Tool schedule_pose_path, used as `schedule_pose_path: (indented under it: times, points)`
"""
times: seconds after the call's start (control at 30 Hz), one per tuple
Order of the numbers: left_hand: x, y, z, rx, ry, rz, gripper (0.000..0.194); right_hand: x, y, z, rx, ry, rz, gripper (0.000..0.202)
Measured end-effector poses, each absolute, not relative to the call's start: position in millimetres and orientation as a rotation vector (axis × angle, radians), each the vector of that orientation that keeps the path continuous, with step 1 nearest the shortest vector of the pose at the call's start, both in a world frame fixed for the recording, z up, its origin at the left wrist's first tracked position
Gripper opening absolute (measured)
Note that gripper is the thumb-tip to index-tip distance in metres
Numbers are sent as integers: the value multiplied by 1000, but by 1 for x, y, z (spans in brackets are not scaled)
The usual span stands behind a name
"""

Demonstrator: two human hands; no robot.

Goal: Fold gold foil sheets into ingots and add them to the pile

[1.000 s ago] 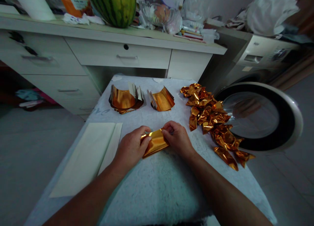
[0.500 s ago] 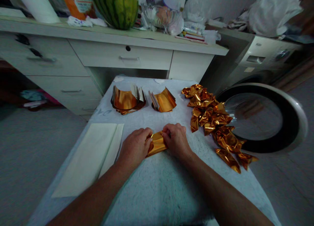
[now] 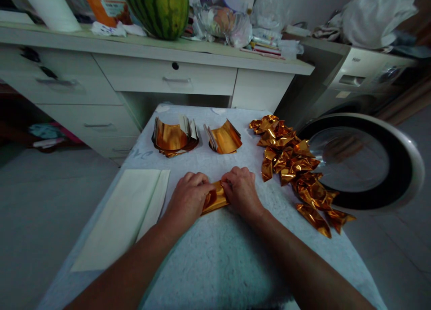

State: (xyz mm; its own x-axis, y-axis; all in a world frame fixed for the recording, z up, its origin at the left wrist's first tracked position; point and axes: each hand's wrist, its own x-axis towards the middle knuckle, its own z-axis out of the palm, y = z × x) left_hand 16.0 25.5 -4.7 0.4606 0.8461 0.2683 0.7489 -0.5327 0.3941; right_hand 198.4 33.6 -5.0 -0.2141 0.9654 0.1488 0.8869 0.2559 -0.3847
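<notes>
Between my hands lies a folded sheet of shiny gold foil paper point(image 3: 216, 202), low over the cloth-covered table point(image 3: 208, 260). My left hand point(image 3: 191, 193) is closed on its left end, thumb stretched across the foil. At the right end, my right hand point(image 3: 239, 188) pinches the paper with curled fingers. Beyond my hands stand two curved stacks of gold paper, a larger left stack point(image 3: 171, 137) and a smaller right stack point(image 3: 227, 138). A pile of folded gold foil pieces point(image 3: 286, 153) runs down the table's right side.
White folded paper point(image 3: 117, 220) lies left of my left arm. A counter point(image 3: 202, 54) with drawers stands behind the table, bearing a cut watermelon point(image 3: 158, 11) and plastic bags. The washing machine's open round door point(image 3: 412, 166) juts beside the table's right edge.
My left thumb has slid right across the foil, and the left fingers have shifted slightly. My right hand keeps its pinch, raised a little. The stacks and pile stay put.
</notes>
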Motion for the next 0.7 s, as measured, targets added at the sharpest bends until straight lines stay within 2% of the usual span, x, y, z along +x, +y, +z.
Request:
schedule_pose_path:
  times: [0.1, 0.37, 0.53, 0.7]
  points:
    - [16, 26, -9, 2535, 1277, 560, 23, 199, 35, -4, -1639, -2230, 354, 15]
    - [25, 9, 2, 2691, 1379, 252, 17, 203, 31, 0, -1541, -2325, 385, 18]
    - [31, 2, 15, 2703, 1417, 133, 22, 204, 28, 3, -1381, -2425, 428, 19]
    - [33, 1, 18, 2705, 1413, 94, 29, 203, 27, 9, -1411, -2449, 440, 17]
